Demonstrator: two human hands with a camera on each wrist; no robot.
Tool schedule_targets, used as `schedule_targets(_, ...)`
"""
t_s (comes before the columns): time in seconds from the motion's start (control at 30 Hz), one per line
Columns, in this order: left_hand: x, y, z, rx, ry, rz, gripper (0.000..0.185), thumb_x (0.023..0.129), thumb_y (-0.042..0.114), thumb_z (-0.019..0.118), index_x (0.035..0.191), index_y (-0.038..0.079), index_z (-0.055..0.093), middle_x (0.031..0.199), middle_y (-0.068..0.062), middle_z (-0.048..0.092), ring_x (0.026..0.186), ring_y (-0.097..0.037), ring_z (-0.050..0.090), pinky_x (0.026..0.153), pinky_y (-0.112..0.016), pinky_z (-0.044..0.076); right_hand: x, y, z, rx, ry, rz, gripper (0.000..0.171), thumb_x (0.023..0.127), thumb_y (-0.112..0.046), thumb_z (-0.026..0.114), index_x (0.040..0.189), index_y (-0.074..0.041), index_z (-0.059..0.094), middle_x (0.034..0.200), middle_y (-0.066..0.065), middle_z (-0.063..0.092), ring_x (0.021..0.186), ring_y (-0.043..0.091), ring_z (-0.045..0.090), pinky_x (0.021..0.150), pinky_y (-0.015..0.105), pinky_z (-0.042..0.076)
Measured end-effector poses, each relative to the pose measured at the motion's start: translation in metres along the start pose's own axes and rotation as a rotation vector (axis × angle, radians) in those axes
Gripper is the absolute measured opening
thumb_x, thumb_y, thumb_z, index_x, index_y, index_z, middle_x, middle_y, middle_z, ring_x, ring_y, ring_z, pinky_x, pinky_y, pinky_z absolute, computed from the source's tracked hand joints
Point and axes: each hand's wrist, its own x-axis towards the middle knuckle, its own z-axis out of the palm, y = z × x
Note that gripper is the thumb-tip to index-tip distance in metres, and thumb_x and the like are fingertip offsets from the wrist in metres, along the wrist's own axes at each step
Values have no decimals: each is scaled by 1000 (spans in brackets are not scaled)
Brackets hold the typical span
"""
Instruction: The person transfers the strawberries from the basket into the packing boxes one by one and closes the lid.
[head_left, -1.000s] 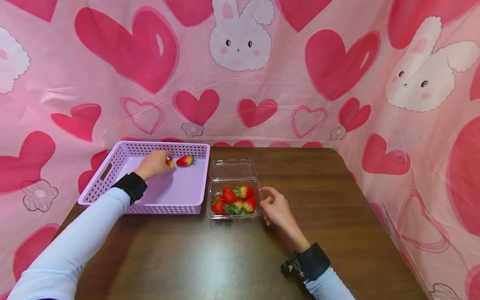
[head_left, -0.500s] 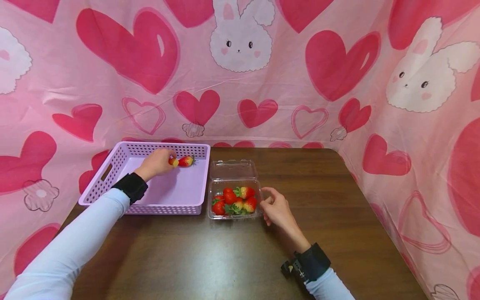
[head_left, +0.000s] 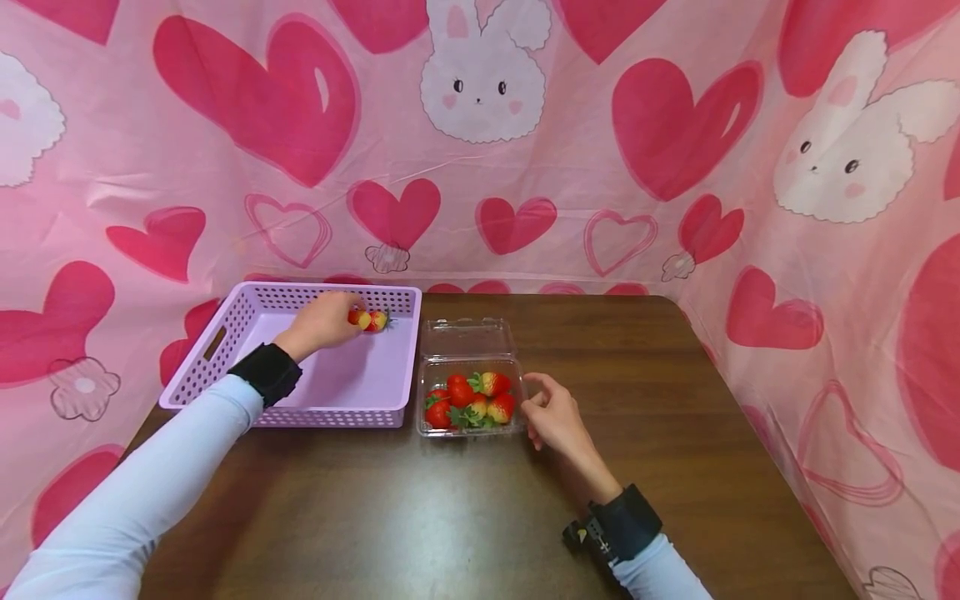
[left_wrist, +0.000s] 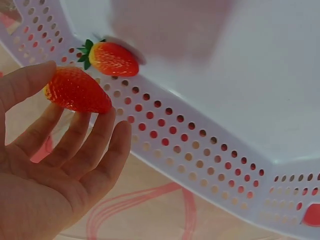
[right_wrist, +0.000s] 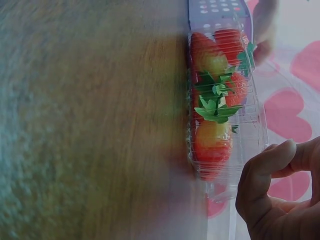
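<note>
My left hand (head_left: pixel 324 321) pinches a strawberry (left_wrist: pixel 79 90) between thumb and fingertips, inside the lilac basket (head_left: pixel 413 350). Its yellowish end faces the thumb in the left wrist view. Right beside it, a second strawberry (left_wrist: pixel 114 59) with green leaves lies on the basket floor near the back wall. My right hand (head_left: pixel 557 414) grips the right edge of a clear plastic container (head_left: pixel 422 425), its thumb and forefinger curled at the rim. Several strawberries (right_wrist: pixel 213 142), red with yellow patches and green leaves, lie in that container.
The container's hinged lid (head_left: pixel 467 339) lies folded back behind it. The basket stands just left of the container on a dark brown wooden table (head_left: pixel 420 517). A pink heart-and-rabbit cloth (head_left: pixel 585 175) hangs behind the table and along its sides.
My left hand has shifted right along the basket with the strawberry, up to the one lying there. The right hand and the container have stayed put.
</note>
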Motion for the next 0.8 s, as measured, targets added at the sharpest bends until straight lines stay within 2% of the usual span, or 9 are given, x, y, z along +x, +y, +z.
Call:
schedule_targets(0.27, -2, 15, -3, 11, 16, 42, 30, 89, 13, 77, 116, -2, 73, 103, -20, 72, 93, -40, 64, 84, -58, 53, -1, -1, -1, -1, -5, 4, 45, 97, -2, 62, 141, -6, 57, 71, 11, 61, 45, 21, 53, 44, 35, 52)
schedule_targets(0.5, -2, 28, -3, -17, 19, 75, 29, 90, 11, 78, 116, -1, 74, 107, -21, 73, 99, -40, 64, 92, -59, 52, -1, 0, -1, 3, -9, -3, 45, 96, -2, 61, 141, -6, 57, 70, 11, 61, 45, 21, 53, 44, 35, 52)
schedule_targets(0.8, -2, 45, -3, -8, 39, 125, 31, 88, 9, 76, 117, 0, 74, 103, -18, 73, 95, -37, 64, 87, -55, 54, 0, -1, -1, 6, -2, 5, 44, 97, -2, 62, 140, -7, 58, 71, 10, 61, 45, 21, 54, 43, 33, 51)
